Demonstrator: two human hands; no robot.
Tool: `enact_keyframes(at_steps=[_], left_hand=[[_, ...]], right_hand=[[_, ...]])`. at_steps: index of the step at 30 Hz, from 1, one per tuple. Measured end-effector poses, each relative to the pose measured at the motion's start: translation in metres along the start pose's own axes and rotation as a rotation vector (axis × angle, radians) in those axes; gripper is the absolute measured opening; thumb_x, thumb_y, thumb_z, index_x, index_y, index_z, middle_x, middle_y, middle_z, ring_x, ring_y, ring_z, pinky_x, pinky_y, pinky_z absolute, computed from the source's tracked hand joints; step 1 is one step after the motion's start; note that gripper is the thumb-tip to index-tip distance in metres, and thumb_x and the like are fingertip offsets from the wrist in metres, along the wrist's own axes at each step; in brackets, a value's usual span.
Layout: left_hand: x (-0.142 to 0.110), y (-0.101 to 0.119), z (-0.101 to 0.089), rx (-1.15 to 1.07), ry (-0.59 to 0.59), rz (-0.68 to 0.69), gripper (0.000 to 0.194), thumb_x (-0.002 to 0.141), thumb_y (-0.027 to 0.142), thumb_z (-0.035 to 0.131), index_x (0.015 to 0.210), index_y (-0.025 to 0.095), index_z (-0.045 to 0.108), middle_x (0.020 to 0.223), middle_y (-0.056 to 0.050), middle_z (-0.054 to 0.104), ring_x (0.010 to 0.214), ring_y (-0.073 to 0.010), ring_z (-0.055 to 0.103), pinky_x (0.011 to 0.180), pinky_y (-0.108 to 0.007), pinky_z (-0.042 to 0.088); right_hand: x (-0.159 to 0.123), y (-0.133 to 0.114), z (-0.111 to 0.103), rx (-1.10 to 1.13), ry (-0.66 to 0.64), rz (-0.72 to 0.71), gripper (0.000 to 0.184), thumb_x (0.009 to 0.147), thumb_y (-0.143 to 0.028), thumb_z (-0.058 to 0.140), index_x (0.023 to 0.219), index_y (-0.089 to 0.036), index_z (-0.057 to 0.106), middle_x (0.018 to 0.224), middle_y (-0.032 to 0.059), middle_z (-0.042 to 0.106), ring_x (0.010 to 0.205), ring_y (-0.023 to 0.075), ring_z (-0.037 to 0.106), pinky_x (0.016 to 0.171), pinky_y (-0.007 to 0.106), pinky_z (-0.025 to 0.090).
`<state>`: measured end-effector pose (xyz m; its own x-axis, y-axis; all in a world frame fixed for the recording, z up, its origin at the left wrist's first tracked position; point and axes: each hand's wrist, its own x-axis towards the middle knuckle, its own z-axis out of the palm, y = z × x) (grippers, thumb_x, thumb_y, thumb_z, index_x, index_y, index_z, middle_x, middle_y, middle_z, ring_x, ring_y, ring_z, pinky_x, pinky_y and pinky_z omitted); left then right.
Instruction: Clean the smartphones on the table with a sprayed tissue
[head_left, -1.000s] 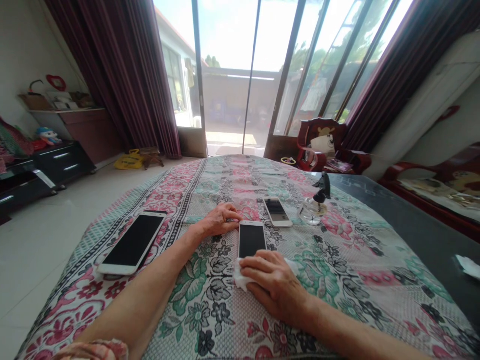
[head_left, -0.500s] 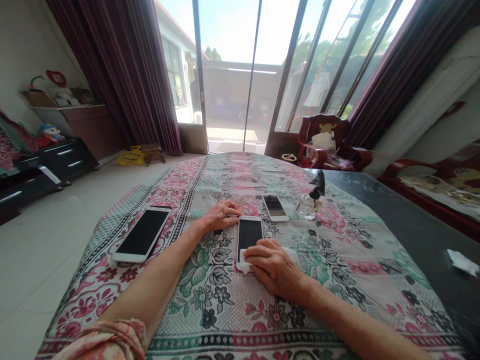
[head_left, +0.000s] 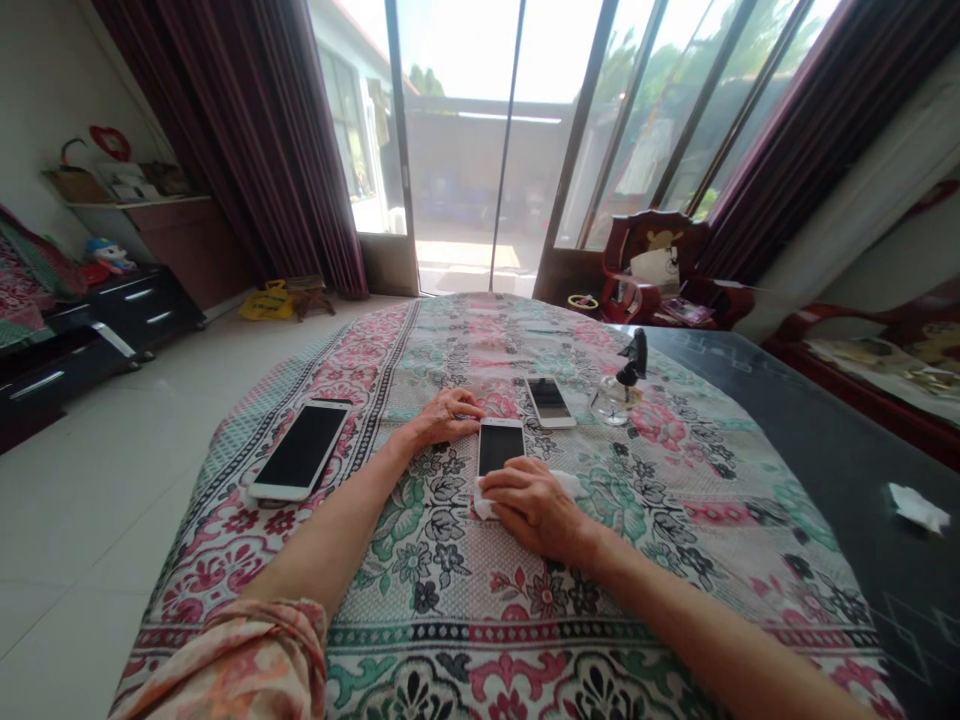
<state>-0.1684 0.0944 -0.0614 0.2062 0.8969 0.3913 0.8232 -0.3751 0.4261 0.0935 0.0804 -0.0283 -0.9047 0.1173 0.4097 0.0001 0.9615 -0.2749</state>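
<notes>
Clock positions are read from the middle phone [head_left: 500,447], with 12 o'clock toward the glass doors [head_left: 480,190]. The middle phone lies flat, screen up, on the patterned tablecloth [head_left: 465,590], its lower end covered. Left hand [head_left: 448,416]: located at 10 o'clock, palm down, fingers parted and loosely bent, with the fingertips at the phone's upper left corner; firm contact cannot be confirmed. Right hand [head_left: 536,508]: located at 5 o'clock, fingers together over a white wipe [head_left: 568,484] on the phone's lower end; the wipe protrudes on both sides of the hand. The underside is hidden, so whether the fingers clamp the wipe or only press it cannot be told. A second white phone [head_left: 550,401] lies between 1 and 2 o'clock, near the middle phone. The spray bottle [head_left: 616,398] stands upright at 2 o'clock, beyond the second phone. A larger phone [head_left: 302,452] lies at 9 o'clock, well apart, on a dark flat object. A crumpled white piece [head_left: 919,508] rests at 3 o'clock on the dark tabletop [head_left: 750,400].
</notes>
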Motion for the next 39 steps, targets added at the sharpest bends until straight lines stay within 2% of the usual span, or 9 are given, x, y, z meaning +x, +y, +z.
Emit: enact_keyframes(at_steps=[5,14,19,24,28,33,39], left_hand=[[0.003,-0.005,0.002,-0.025,-0.006,-0.016,0.018,0.078,0.028,0.071,0.095,0.024,0.075,0.102,-0.005,0.064,0.097,-0.0174,0.060,0.096,-0.032,0.042],[0.005,0.006,0.001,-0.039,-0.037,-0.093,0.012,0.079,0.029,0.068,0.087,0.025,0.077,0.098,-0.004,0.068,0.094,-0.0171,0.061,0.093,-0.028,0.045],[0.002,0.014,0.003,-0.014,0.029,-0.164,0.013,0.079,0.030,0.067,0.086,0.027,0.077,0.100,-0.003,0.067,0.094,-0.0165,0.061,0.093,-0.029,0.047],[-0.003,0.016,0.006,0.032,0.045,-0.157,0.016,0.078,0.032,0.069,0.092,0.028,0.076,0.104,-0.004,0.064,0.099,-0.0188,0.060,0.098,-0.035,0.043],[-0.005,0.017,0.006,0.030,0.043,-0.143,0.017,0.079,0.033,0.069,0.095,0.030,0.075,0.107,-0.003,0.061,0.101,-0.0188,0.058,0.101,-0.035,0.040],[-0.005,0.021,0.002,0.032,0.036,-0.110,0.017,0.081,0.033,0.068,0.095,0.028,0.075,0.107,-0.003,0.062,0.100,-0.0183,0.058,0.100,-0.035,0.040],[-0.004,0.024,0.000,0.040,0.052,-0.081,0.015,0.081,0.031,0.068,0.093,0.028,0.075,0.105,-0.003,0.063,0.099,-0.0178,0.059,0.097,-0.035,0.041]], right_hand=[[0.018,0.002,0.009,-0.001,0.003,-0.013,0.017,0.092,-0.023,0.052,0.091,-0.021,0.069,0.106,0.0036,0.069,0.090,0.0180,0.055,0.086,0.036,0.041],[-0.016,0.003,0.001,-0.026,0.081,0.022,0.020,0.093,-0.025,0.051,0.093,-0.024,0.070,0.107,0.0020,0.070,0.092,0.0172,0.058,0.089,0.036,0.042],[-0.020,0.001,0.001,-0.033,0.121,0.044,0.018,0.092,-0.023,0.052,0.094,-0.024,0.070,0.107,0.0019,0.070,0.096,0.0182,0.058,0.091,0.038,0.043],[-0.037,0.010,-0.014,-0.008,0.124,0.073,0.019,0.091,-0.021,0.051,0.097,-0.024,0.069,0.108,0.0031,0.070,0.095,0.0190,0.060,0.094,0.041,0.043],[-0.051,0.016,-0.024,0.018,0.161,0.147,0.020,0.091,-0.019,0.051,0.097,-0.022,0.069,0.105,0.0047,0.070,0.093,0.0186,0.061,0.089,0.039,0.047],[-0.045,0.006,-0.017,0.054,0.127,0.150,0.021,0.091,-0.019,0.049,0.096,-0.022,0.069,0.104,0.0053,0.069,0.092,0.0175,0.062,0.084,0.036,0.051],[-0.039,-0.004,-0.010,0.015,0.183,0.201,0.020,0.090,-0.017,0.051,0.099,-0.023,0.068,0.108,0.0052,0.069,0.098,0.0202,0.061,0.089,0.040,0.049]])
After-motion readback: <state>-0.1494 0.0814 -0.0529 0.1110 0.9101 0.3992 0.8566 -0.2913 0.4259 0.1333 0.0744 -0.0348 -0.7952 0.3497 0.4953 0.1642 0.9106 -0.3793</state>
